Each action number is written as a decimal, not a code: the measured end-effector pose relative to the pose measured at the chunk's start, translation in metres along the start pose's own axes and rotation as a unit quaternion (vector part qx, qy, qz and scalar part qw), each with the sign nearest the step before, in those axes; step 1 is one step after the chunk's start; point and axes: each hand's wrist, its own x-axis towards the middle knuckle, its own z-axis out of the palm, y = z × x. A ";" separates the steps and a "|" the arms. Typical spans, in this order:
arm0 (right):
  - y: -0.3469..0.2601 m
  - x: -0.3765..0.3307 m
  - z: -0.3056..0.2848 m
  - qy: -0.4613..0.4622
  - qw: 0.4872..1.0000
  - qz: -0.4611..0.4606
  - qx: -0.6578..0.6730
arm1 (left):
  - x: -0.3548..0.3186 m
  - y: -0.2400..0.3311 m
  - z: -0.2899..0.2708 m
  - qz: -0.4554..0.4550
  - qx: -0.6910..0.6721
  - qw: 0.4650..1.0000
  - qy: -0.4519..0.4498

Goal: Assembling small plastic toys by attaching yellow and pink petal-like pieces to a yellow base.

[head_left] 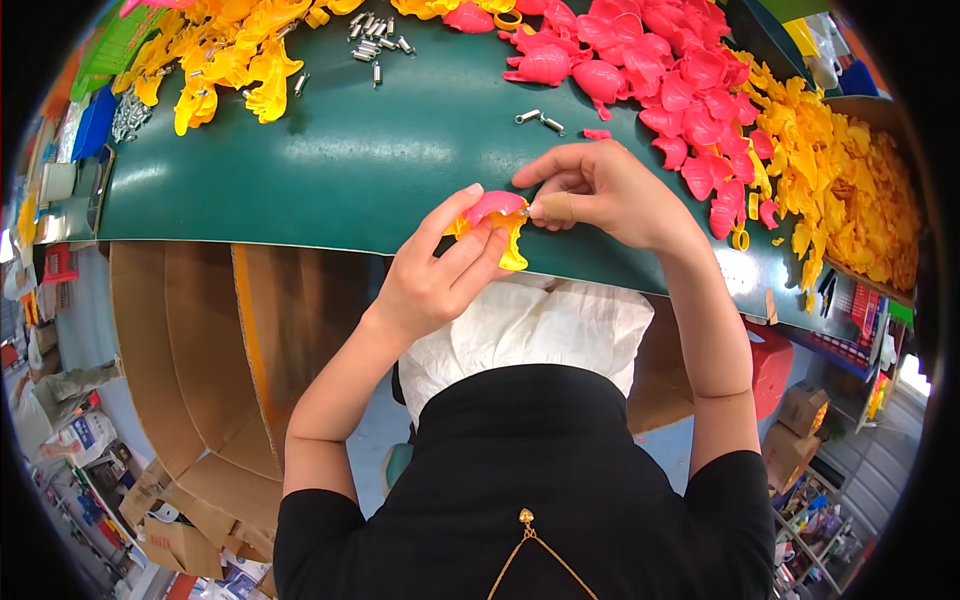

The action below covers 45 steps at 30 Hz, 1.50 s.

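A pink-and-yellow plastic toy piece (492, 222) is clamped by the left hand (440, 275) above the green surface (330, 160); its edge is pinched by the right hand (600, 195).

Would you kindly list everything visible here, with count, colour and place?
Toy piece: one, pink shell over yellow part, held at the table's near edge.
Pink shells: a heap, far right of table.
Yellow parts: two heaps, far left and right edge.
Metal springs: many, silver, far centre; two more near the pink heap.
Table: one, dark green.
Cardboard box: one, brown, below the table, left.
White sack: one, on the lap.
Left hand: grips the toy piece.
Right hand: fingers pinch at the toy piece's right side.
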 end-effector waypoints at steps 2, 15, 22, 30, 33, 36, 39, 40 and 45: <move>-0.002 -0.003 0.001 0.017 0.999 0.002 -0.036 | 0.000 0.000 0.001 -0.001 0.001 1.000 0.003; 0.002 -0.005 0.011 0.025 1.000 0.016 0.000 | -0.002 -0.003 -0.001 -0.002 -0.007 1.000 0.001; -0.008 -0.010 0.015 0.038 0.999 0.016 -0.023 | 0.000 -0.003 -0.006 -0.008 -0.021 0.999 -0.024; 0.002 -0.006 0.011 0.057 0.998 0.002 0.021 | 0.000 -0.005 -0.004 -0.002 -0.029 0.999 -0.014; -0.004 -0.006 0.013 0.066 0.997 0.043 0.005 | 0.000 -0.006 -0.004 0.000 -0.029 0.999 -0.016; -0.015 0.000 0.010 0.047 0.995 0.062 -0.061 | 0.001 -0.007 -0.003 0.006 -0.026 1.000 -0.015; 0.000 0.001 0.005 0.013 0.995 0.032 -0.090 | 0.003 -0.006 -0.004 0.006 -0.029 0.999 -0.011; 0.003 -0.002 0.009 0.016 0.995 0.030 -0.091 | 0.003 -0.005 -0.004 0.005 -0.033 0.999 -0.010; 0.015 -0.007 0.022 0.070 0.997 -0.015 0.032 | -0.007 -0.006 0.005 0.035 -0.035 0.996 0.080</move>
